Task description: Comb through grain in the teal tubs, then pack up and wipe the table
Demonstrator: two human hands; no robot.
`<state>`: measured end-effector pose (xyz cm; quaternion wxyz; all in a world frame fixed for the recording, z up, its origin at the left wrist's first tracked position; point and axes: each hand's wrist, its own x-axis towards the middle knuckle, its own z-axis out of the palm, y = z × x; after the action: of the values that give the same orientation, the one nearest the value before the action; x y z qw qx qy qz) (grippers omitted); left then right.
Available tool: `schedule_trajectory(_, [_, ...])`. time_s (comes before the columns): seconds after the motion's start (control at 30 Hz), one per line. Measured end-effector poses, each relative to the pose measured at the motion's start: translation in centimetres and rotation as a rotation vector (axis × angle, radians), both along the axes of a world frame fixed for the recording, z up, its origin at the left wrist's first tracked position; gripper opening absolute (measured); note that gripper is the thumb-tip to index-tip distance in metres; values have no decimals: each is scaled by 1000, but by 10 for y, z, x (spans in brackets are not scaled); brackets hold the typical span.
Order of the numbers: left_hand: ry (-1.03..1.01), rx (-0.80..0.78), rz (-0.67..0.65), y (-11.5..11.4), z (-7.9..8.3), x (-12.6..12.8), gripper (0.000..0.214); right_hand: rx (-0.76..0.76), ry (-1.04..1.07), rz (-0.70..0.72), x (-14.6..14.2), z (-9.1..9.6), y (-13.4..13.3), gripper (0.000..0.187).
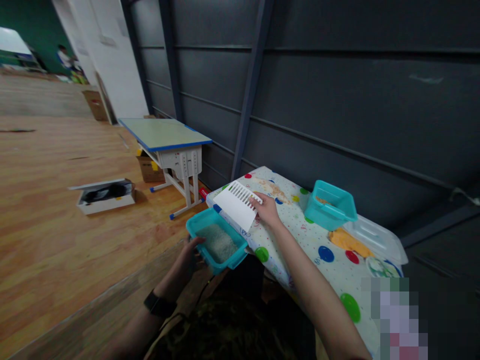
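Observation:
My left hand grips the near left rim of a teal plastic bin, holding it against the table's edge. Pale whitish granules lie inside it. In my right hand is a flat white slotted scraper, its slots toward the far side, held over the table edge just beyond the bin. Behind it, a scatter of light tan crumbs is spread on the balloon-patterned tablecloth.
A second teal bin with some tan material stands at the table's back. Beside it are an orange cloth and a clear lid. A dark panelled wall runs behind. A school desk and an open white box are at left.

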<state>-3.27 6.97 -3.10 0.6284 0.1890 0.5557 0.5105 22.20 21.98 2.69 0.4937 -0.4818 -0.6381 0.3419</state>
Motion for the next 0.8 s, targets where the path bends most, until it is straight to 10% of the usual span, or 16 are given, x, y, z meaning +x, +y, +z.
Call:
schedule_trajectory(0.43, [47,-88,6,2,6,4,46,-37,54,-258,32,44,-10,40])
schedule_trajectory(0.8, [55,-95,0,0,4,2,50,-239,9,-307,-28,27,-20,27])
